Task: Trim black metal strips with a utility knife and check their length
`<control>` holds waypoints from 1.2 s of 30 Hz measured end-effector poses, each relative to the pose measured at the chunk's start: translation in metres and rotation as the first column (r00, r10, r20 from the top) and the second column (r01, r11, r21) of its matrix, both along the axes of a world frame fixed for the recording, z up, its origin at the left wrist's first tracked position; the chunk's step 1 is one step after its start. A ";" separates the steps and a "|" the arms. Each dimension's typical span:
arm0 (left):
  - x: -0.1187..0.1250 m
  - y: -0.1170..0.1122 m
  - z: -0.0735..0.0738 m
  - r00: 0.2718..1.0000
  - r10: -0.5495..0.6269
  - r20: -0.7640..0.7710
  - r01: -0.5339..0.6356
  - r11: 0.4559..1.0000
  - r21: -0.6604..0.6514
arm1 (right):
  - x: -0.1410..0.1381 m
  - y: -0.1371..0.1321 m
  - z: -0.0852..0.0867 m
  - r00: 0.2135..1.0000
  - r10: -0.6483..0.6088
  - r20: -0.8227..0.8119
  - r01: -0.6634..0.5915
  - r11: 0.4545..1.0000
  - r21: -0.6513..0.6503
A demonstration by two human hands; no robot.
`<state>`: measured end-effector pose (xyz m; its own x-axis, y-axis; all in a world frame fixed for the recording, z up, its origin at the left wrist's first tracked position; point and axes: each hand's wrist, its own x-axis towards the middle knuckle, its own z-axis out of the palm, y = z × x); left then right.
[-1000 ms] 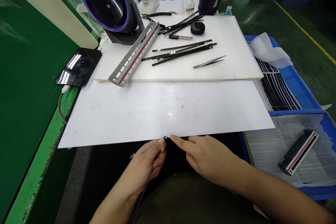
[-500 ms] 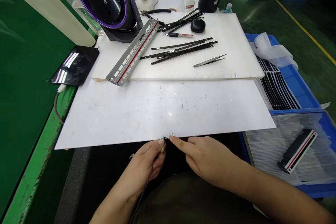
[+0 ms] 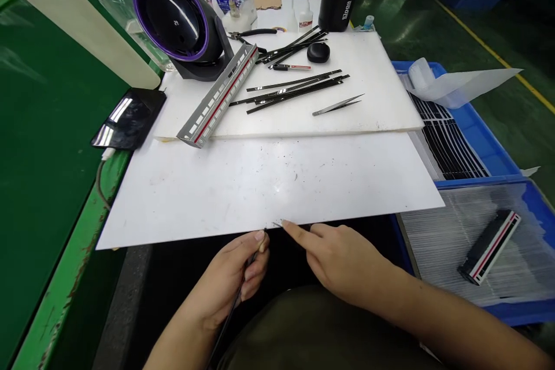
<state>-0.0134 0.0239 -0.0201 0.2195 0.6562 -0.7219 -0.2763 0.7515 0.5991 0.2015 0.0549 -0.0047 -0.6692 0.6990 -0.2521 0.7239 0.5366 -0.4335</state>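
My left hand [image 3: 243, 266], at the table's front edge, is closed with thumb and index finger pinching the end of a thin black strand like a cable [image 3: 226, 324]. The strand runs down past the wrist toward my lap. Just to the right, my right hand [image 3: 332, 257] has its index finger stretched forward and its other fingers curled under. From beneath that fingertip a thin dark pointed tool [image 3: 276, 224] sticks out toward the left hand; the palm hides the rest. Tiny dark scraps lie on the white tabletop [image 3: 208, 185] ahead.
On a white foam board [image 3: 381, 104] lie black strips [image 3: 299, 91], tweezers [image 3: 338, 105], a pen [image 3: 291, 67] and a slotted grey metal channel [image 3: 221, 95]. A purple-rimmed fan [image 3: 173, 17] and phone [image 3: 130, 118] stand left. Blue trays [image 3: 498, 150] are at right.
My left hand has drawn slightly left and down, widening the gap to the right fingertip. More of the black strand and the pointed tool shows. The camera view has shifted a little.
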 end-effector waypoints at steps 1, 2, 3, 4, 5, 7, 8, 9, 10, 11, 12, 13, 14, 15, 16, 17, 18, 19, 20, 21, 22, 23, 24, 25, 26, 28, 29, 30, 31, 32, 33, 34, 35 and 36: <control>-0.001 -0.001 0.001 0.999 0.002 0.036 -0.001 1.000 -0.016 | 0.003 0.001 0.001 0.998 -0.034 -0.045 0.032 0.999 -0.041; -0.003 -0.003 0.003 0.998 0.002 0.066 0.000 1.000 -0.028 | 0.006 0.002 0.003 0.994 -0.071 -0.083 0.064 0.995 -0.078; -0.003 -0.004 0.004 0.996 0.004 0.084 -0.001 0.999 -0.036 | 0.009 0.003 0.005 0.989 -0.104 -0.109 0.092 0.990 -0.107; -0.004 -0.004 0.005 0.995 0.009 0.097 -0.005 0.999 -0.041 | 0.011 0.004 0.006 0.984 -0.127 -0.124 0.111 0.986 -0.126; -0.004 -0.004 0.006 0.994 0.014 0.112 -0.009 0.999 -0.050 | 0.012 0.004 0.008 0.982 -0.139 -0.130 0.121 0.983 -0.137; -0.005 -0.002 0.005 0.990 0.025 0.138 -0.016 0.998 -0.067 | 0.011 0.006 0.009 0.982 -0.141 -0.123 0.124 0.983 -0.138; -0.006 0.000 0.004 0.989 0.027 0.149 -0.016 0.997 -0.077 | 0.010 0.006 0.010 0.984 -0.134 -0.117 0.118 0.984 -0.134; -0.007 0.002 0.003 0.987 0.023 0.158 -0.010 0.996 -0.085 | 0.008 0.006 0.010 0.986 -0.123 -0.110 0.109 0.986 -0.128; -0.007 0.003 0.002 0.988 0.012 0.157 0.002 0.996 -0.085 | 0.006 0.006 0.010 0.988 -0.112 -0.105 0.099 0.988 -0.121; -0.008 0.005 0.002 0.990 -0.002 0.140 0.013 0.997 -0.077 | 0.004 0.006 0.010 0.990 -0.099 -0.100 0.088 0.990 -0.113; -0.008 0.006 0.002 0.993 -0.019 0.116 0.027 0.998 -0.064 | 0.002 0.006 0.009 0.992 -0.085 -0.097 0.075 0.992 -0.106; -0.008 0.006 0.002 0.995 -0.035 0.095 0.040 0.998 -0.051 | 0.000 0.006 0.009 0.993 -0.073 -0.095 0.064 0.993 -0.098; -0.008 0.007 0.002 0.996 -0.052 0.076 0.055 0.998 -0.038 | -0.001 0.005 0.009 0.994 -0.064 -0.093 0.055 0.994 -0.091; -0.008 0.007 0.002 0.996 -0.065 0.056 0.067 0.997 -0.026 | -0.002 0.005 0.008 0.994 -0.057 -0.090 0.049 0.995 -0.085; -0.008 0.007 0.003 0.997 -0.073 0.038 0.074 0.997 -0.016 | -0.003 0.005 0.008 0.995 -0.053 -0.088 0.046 0.996 -0.081; -0.007 0.006 0.002 0.997 -0.075 0.021 0.076 0.997 -0.009 | -0.004 0.004 0.007 0.995 -0.050 -0.086 0.043 0.996 -0.076; -0.007 0.006 0.002 0.997 -0.075 0.006 0.076 0.997 -0.007 | -0.005 0.004 0.007 0.995 -0.047 -0.086 0.041 0.996 -0.075; -0.006 0.006 0.001 0.997 -0.072 -0.010 0.072 0.997 -0.009 | -0.006 0.004 0.007 0.995 -0.045 -0.087 0.038 0.996 -0.078; -0.006 0.005 0.001 0.998 -0.065 -0.024 0.064 0.998 -0.012 | -0.006 0.004 0.007 0.995 -0.042 -0.088 0.034 0.996 -0.083; -0.005 0.005 0.000 0.998 -0.056 -0.036 0.056 0.998 -0.015 | -0.007 0.004 0.007 0.995 -0.039 -0.090 0.031 0.996 -0.088; -0.004 0.005 -0.001 0.998 -0.049 -0.045 0.048 0.999 -0.018 | -0.007 0.004 0.007 0.995 -0.036 -0.092 0.027 0.995 -0.093; -0.003 0.005 -0.001 0.998 -0.043 -0.053 0.042 0.999 -0.018 | -0.007 0.005 0.008 0.995 -0.034 -0.094 0.024 0.995 -0.098; -0.002 0.005 -0.001 0.997 -0.037 -0.062 0.036 0.999 -0.015 | -0.008 0.005 0.008 0.995 -0.032 -0.095 0.023 0.995 -0.101; -0.001 0.004 -0.001 0.997 -0.033 -0.069 0.032 0.999 -0.011 | -0.008 0.005 0.008 0.995 -0.033 -0.096 0.023 0.995 -0.102; 0.000 0.004 0.000 0.997 -0.032 -0.077 0.031 0.999 -0.009 | -0.008 0.005 0.009 0.995 -0.033 -0.096 0.023 0.994 -0.104; 0.002 0.003 0.000 0.995 -0.038 -0.095 0.038 0.999 -0.002 | -0.008 0.005 0.008 0.995 -0.029 -0.096 0.019 0.994 -0.103; 0.003 0.003 0.001 0.994 -0.041 -0.102 0.041 0.999 -0.002 | -0.007 0.005 0.007 0.995 -0.026 -0.093 0.017 0.995 -0.099; 0.003 0.002 0.001 0.993 -0.043 -0.109 0.043 0.999 -0.002 | -0.007 0.006 0.007 0.996 -0.023 -0.089 0.015 0.996 -0.093; 0.004 0.002 0.001 0.993 -0.043 -0.113 0.043 0.999 -0.004 | -0.007 0.006 0.006 0.996 -0.019 -0.084 0.011 0.996 -0.087; 0.004 0.002 0.001 0.992 -0.039 -0.117 0.039 0.999 -0.006 | -0.007 0.006 0.005 0.997 -0.012 -0.080 0.006 0.997 -0.081; 0.005 0.001 0.001 0.992 -0.035 -0.120 0.035 0.999 -0.008 | -0.007 0.006 0.004 0.997 -0.006 -0.077 0.000 0.997 -0.076; 0.005 0.001 0.001 0.992 -0.031 -0.125 0.030 0.999 -0.010 | -0.007 0.006 0.004 0.997 0.001 -0.075 -0.006 0.997 -0.073; 0.005 0.001 0.001 0.991 -0.030 -0.129 0.030 1.000 -0.008 | -0.007 0.007 0.003 0.997 0.008 -0.075 -0.013 0.997 -0.071; 0.005 0.001 0.001 0.991 -0.030 -0.134 0.029 1.000 -0.008 | -0.007 0.007 0.003 0.997 0.013 -0.076 -0.018 0.998 -0.067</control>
<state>-0.0080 0.0249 -0.0193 0.1398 0.6462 -0.7502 -0.1715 0.7620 0.6244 0.1947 0.0617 -0.0018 -0.6989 0.6714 -0.2466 0.6794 0.5155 -0.5221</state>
